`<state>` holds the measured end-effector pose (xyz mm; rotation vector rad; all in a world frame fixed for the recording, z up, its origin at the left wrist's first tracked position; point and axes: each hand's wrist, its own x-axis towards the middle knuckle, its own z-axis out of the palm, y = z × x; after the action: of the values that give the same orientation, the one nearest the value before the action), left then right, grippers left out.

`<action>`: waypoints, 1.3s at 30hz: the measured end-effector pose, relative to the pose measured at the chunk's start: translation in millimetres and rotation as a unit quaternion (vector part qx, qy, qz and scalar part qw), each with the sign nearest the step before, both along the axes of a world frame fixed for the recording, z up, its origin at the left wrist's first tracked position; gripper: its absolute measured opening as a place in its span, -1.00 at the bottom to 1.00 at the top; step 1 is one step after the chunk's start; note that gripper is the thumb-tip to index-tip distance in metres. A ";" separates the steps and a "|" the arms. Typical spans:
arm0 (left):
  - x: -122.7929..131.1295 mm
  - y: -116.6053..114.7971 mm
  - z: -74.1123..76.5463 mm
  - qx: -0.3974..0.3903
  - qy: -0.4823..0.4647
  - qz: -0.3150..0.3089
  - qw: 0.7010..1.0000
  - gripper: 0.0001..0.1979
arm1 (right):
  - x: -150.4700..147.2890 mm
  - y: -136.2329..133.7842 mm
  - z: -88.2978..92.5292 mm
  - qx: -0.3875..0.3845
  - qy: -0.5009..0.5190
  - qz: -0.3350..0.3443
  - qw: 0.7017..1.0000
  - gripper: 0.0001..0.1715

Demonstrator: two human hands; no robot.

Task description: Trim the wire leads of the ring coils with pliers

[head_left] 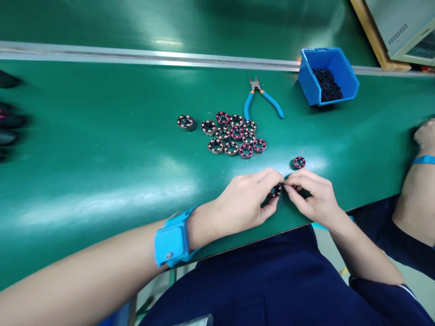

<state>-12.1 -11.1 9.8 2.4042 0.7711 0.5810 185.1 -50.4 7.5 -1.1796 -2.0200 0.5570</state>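
Note:
My left hand (246,201) pinches a small round wound coil ring (274,191) between thumb and fingers at the near edge of the green table (102,149). My right hand (311,194) meets it from the right, fingertips pinched at the ring's edge. One more pink-and-black ring (299,162) lies just beyond my right hand. A cluster of several similar rings (233,133) sits farther back, with one ring (186,122) apart to its left. A blue strap (172,241) wraps my left wrist.
Blue-handled pliers (261,97) lie behind the cluster. A blue bin (326,76) of small black parts stands at the back right. Another person's arm with a blue wristband (423,159) rests at the right edge. Dark objects (10,122) show at the far left.

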 end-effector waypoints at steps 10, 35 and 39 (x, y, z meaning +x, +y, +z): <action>0.2 -1.3 2.5 0.000 -0.027 -0.006 1.000 -0.65 | -2.9 -2.9 -1.4 0.004 -0.058 -0.008 0.998 -0.83; 43.6 58.7 25.4 0.143 0.149 -0.108 0.972 -0.74 | 24.9 -15.8 -13.5 -0.095 0.201 -0.210 0.952 -0.83; 32.4 44.4 23.7 0.133 0.166 -0.016 0.977 -0.59 | 29.0 -8.2 -8.0 -0.163 0.231 -0.187 0.941 -0.83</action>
<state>20.3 33.3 33.5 2.8013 0.8326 0.2837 214.1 -58.6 -0.5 -1.4257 -1.2971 0.8980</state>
